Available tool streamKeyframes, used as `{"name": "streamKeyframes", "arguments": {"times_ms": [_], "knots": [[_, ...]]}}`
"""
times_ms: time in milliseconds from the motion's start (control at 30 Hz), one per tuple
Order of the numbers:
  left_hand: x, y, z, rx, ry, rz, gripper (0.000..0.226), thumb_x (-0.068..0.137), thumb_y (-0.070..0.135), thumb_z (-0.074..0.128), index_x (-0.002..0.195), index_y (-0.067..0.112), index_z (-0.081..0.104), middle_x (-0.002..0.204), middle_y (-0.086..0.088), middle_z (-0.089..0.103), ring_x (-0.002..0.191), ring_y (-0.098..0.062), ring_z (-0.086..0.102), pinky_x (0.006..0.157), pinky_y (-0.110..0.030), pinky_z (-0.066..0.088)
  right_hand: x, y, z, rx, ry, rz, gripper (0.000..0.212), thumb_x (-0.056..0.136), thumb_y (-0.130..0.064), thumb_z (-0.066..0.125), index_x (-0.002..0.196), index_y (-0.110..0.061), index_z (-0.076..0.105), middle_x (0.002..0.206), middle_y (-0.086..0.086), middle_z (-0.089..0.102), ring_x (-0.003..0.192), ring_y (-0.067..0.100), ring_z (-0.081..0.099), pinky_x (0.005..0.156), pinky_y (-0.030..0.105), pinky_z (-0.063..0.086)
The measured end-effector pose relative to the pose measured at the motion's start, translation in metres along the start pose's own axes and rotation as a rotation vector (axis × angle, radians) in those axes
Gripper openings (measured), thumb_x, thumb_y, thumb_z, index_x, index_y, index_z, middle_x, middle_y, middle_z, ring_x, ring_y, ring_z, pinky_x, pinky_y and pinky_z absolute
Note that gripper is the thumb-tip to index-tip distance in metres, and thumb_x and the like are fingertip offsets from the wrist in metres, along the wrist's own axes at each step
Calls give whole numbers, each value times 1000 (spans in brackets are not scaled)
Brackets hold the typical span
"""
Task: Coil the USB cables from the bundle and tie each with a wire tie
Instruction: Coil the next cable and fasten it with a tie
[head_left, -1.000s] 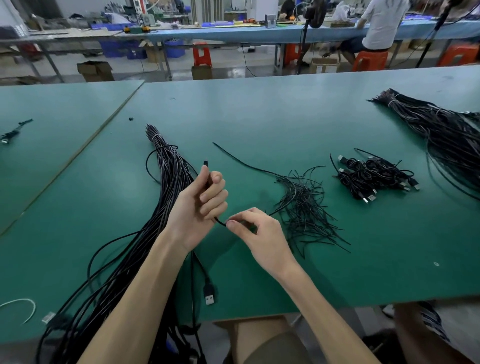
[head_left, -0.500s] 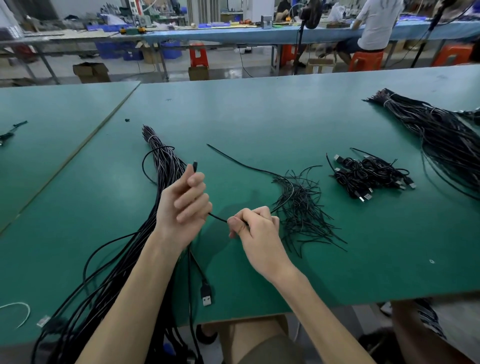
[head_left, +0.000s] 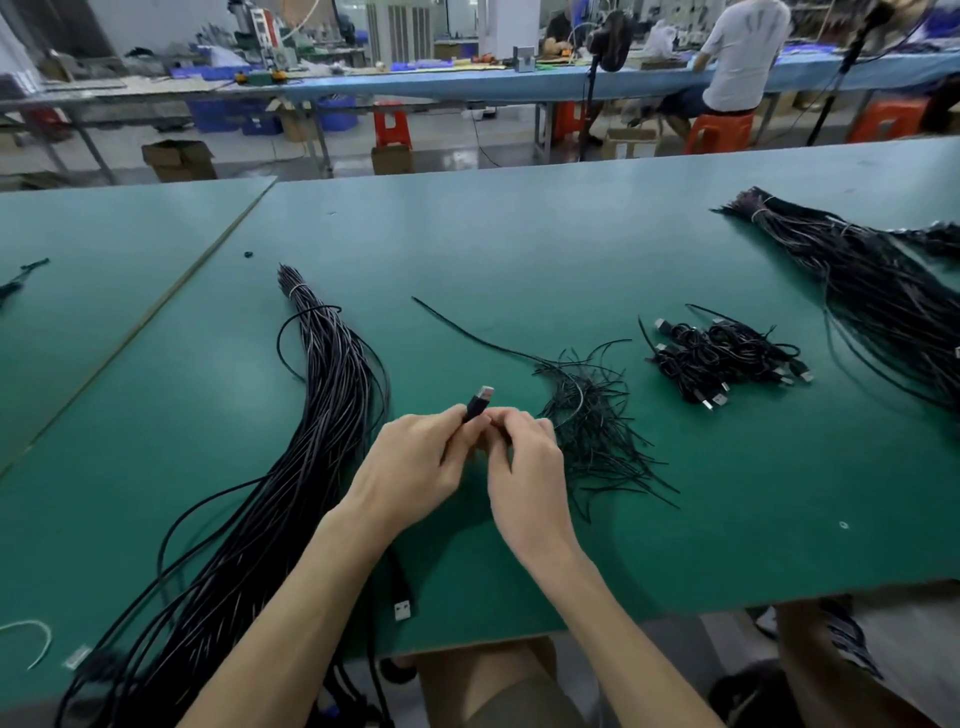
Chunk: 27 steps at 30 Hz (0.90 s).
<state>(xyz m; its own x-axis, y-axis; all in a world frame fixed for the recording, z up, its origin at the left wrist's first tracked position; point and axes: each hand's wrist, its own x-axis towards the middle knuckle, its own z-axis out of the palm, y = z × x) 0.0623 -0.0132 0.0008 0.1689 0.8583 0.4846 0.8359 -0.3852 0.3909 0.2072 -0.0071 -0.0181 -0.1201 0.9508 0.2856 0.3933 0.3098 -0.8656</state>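
Note:
A long bundle of black USB cables lies on the green table at my left, bound near its far tip. My left hand grips a black USB cable just below its plug, which sticks up between my hands. My right hand is pressed against the left one, fingers curled on the same cable; what lies under them is hidden. A loose heap of black wire ties sits just right of my hands. Several coiled, tied cables are piled further right.
A second big cable bundle stretches along the right side. One USB plug lies near the front edge under my left forearm. A white wire loop sits at front left. People work at benches behind.
My hands have come together at the table's middle. The cable's plug now stands up between them; earlier the right hand pinched the cable apart from the left.

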Motion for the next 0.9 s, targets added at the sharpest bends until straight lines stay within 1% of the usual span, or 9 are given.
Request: {"name": "streamKeyframes", "arguments": {"times_ms": [100,167,267,400,567,633,700,767,900], "knots": [[1,3,1,110,46,1,25,106,24,53,90,10,65,68,9,59,58,-19,56,52,-33,42,0,-1,-1,-24,23,-21,21,105,-15,56,122,-19,68,107,-13,61,107,3,50,91,6,38],[2,6,-1,144,97,7,21,104,21,56,89,11,66,67,12,52,60,-19,56,52,-29,38,-1,1,0,-41,60,22,18,105,-18,57,119,-20,68,106,-12,62,103,2,53,88,10,42],[0,5,-2,146,109,48,19,99,22,56,94,11,71,77,6,69,70,-18,65,57,-28,48,-1,2,1,-44,94,66,13,106,-20,55,109,-20,67,103,-7,66,97,8,59,87,26,50],[-1,-3,4,108,-12,29,22,104,23,56,107,10,73,113,-1,76,111,-20,69,91,-34,57,-1,0,1,20,143,8,12,105,-15,56,108,-17,68,102,-4,71,96,11,65,88,31,53],[-1,-5,10,-343,-59,-192,30,108,37,46,88,33,67,107,13,76,104,-9,70,89,-30,53,-3,-1,0,94,152,-104,16,104,-11,57,111,-12,71,103,-4,74,96,8,69,89,29,56],[0,-3,14,-522,-68,-295,30,107,41,44,106,32,73,113,21,74,113,-1,67,98,-23,48,-2,0,1,89,137,-132,15,105,-13,55,108,-14,70,92,-10,73,85,6,68,81,25,55],[4,-4,15,-712,-36,-381,43,106,43,42,127,17,70,123,10,74,122,-7,64,108,-31,45,-4,1,1,72,86,-173,15,107,-18,53,105,-16,68,81,-13,70,73,7,66,72,24,53],[8,-7,12,-972,11,-467,49,107,41,41,131,6,65,128,-5,72,127,-19,64,111,-40,44,-6,0,4,60,-35,-211,14,108,-23,53,104,-18,65,76,-11,69,66,9,66,67,30,55],[11,-10,2,-1519,42,-541,57,109,40,34,135,-5,57,137,-19,64,130,-29,61,104,-34,52,-5,-1,8,57,-152,-197,17,107,-25,54,98,-17,67,75,-11,71,67,9,66,69,32,55]]}}
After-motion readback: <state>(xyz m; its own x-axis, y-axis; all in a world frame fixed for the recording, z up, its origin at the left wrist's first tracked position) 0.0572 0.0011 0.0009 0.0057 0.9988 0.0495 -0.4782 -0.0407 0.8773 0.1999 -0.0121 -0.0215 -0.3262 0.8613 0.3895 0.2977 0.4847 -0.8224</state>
